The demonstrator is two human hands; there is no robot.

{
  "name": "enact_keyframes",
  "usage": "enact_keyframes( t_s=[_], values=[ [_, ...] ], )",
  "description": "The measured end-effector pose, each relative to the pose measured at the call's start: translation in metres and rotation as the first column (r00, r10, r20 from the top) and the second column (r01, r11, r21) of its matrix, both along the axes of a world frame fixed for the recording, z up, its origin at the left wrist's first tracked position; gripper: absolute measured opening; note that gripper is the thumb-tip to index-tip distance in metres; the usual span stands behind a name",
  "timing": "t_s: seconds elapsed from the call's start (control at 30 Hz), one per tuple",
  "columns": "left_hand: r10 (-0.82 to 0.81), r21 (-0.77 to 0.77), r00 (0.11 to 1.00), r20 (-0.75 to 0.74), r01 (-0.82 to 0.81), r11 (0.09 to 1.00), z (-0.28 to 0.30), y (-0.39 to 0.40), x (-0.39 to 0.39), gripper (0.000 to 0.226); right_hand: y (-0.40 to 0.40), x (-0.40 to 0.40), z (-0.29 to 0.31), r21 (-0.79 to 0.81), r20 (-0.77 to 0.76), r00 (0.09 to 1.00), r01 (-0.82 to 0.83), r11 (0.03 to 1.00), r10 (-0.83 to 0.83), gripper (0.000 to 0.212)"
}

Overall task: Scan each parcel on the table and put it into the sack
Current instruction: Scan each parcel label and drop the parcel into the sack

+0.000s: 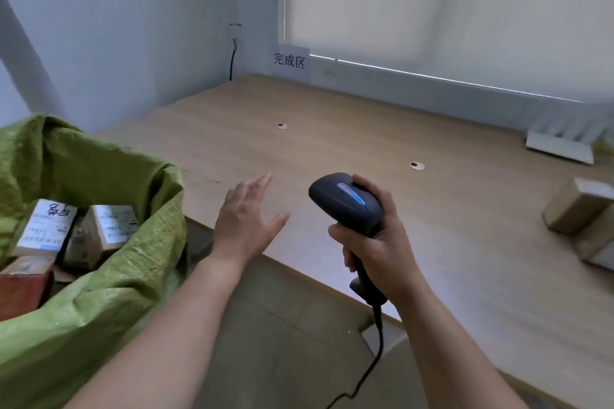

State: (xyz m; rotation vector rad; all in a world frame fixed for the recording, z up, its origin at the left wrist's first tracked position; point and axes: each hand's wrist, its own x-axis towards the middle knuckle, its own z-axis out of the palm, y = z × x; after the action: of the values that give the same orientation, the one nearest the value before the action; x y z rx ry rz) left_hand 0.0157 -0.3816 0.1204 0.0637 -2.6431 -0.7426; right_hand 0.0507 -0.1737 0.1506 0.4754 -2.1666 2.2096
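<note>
Right hand [378,242]: grip closed round black corded handheld scanner [345,206]. Left hand [246,219]: fingers straight, empty, beside green woven sack [109,276]. Brown cardboard parcels [578,209] lay on light wooden surface [365,129], well apart from sack.

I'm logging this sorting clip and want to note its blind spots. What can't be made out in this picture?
All in the head view:
- Parcels on the table: cut off by the right edge, so their count is unknown.
- Labels on the parcels in the sack: print too small and blurred.
- Sack: its depth is hidden by its own folds.
- Scanner: window faces away; right hand covers the trigger.
</note>
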Motion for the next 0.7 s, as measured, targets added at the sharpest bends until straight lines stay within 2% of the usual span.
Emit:
enact_keyframes(
  t_s=[0.13,0.3,0.7],
  values=[
    [-0.102,-0.007,0.995,0.016,0.102,0.995,-0.005,0.079,0.013,0.075,0.070,0.026,-0.003,-0.009,-0.001,0.996,0.084,0.996,-0.084,0.062],
    [-0.233,-0.003,0.972,0.013,0.233,0.972,-0.012,0.172,0.030,0.075,0.154,0.060,-0.011,-0.020,-0.016,0.983,0.183,0.983,-0.184,0.066],
    [-0.499,-0.008,0.867,0.007,0.499,0.867,-0.023,0.361,0.043,0.073,0.318,0.119,-0.024,-0.050,-0.035,0.897,0.438,0.898,-0.440,0.065]
  ],
)
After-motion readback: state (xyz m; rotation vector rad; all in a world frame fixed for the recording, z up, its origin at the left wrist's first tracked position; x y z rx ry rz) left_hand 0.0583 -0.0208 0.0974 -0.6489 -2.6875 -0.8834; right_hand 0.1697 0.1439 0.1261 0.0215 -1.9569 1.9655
